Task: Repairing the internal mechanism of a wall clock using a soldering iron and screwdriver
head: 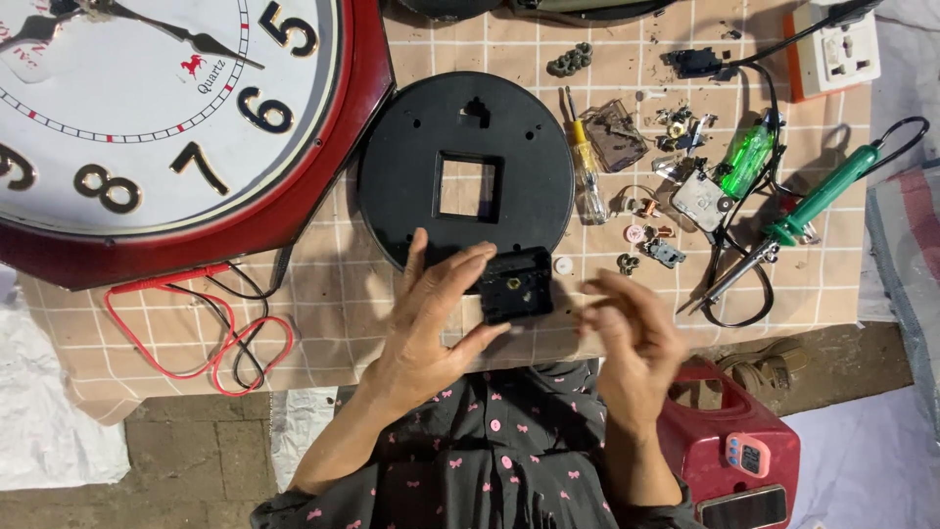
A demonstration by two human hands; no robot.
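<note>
My left hand (436, 313) holds a small black square clock movement (516, 284) between thumb and fingers, just below a round black clock back plate (411, 167) with a square hole in its middle. My right hand (632, 328) hovers to the right of the movement, fingers loosely curled and blurred, holding nothing that I can see. A small white round part (563, 264) lies on the cloth between the plate and my right hand.
A big red-framed wall clock (147, 118) fills the upper left, with red and black leads (225, 333) below it. To the right lie a yellow-handled screwdriver (586, 167), a green soldering iron (813, 206), small parts, a white socket block (837, 49) and a red box (729, 441).
</note>
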